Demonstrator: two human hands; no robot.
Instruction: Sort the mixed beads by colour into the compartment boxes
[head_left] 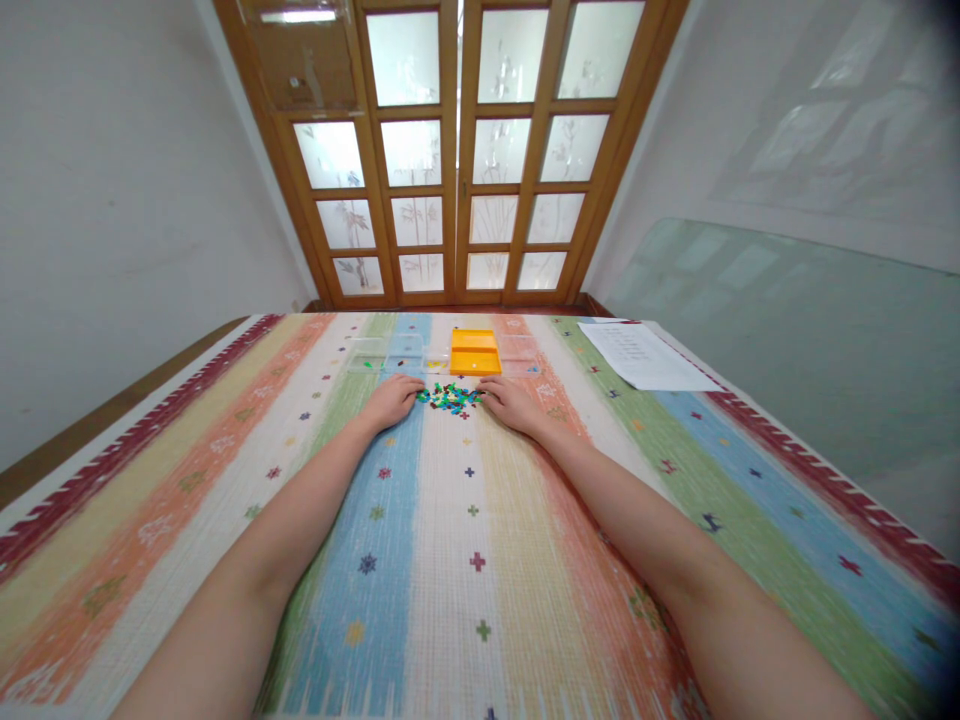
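A loose pile of small plastic pieces in green, blue, yellow, white and dark brown lies on the striped cloth between my hands. At the pile's left edge is my left hand, its fingers drawn together at the tips beside some green pieces. My right hand rests at the right edge, fingers curled and tips close together against the pile. Whatever the fingertips hold is too small to make out. Just beyond the pile stands an orange tray with a divider across it.
Left of the orange tray is a clear compartment box with a few small pieces inside; another clear box section sits to its right. A printed sheet lies at the far right of the cloth-covered table. Wooden glazed doors stand behind.
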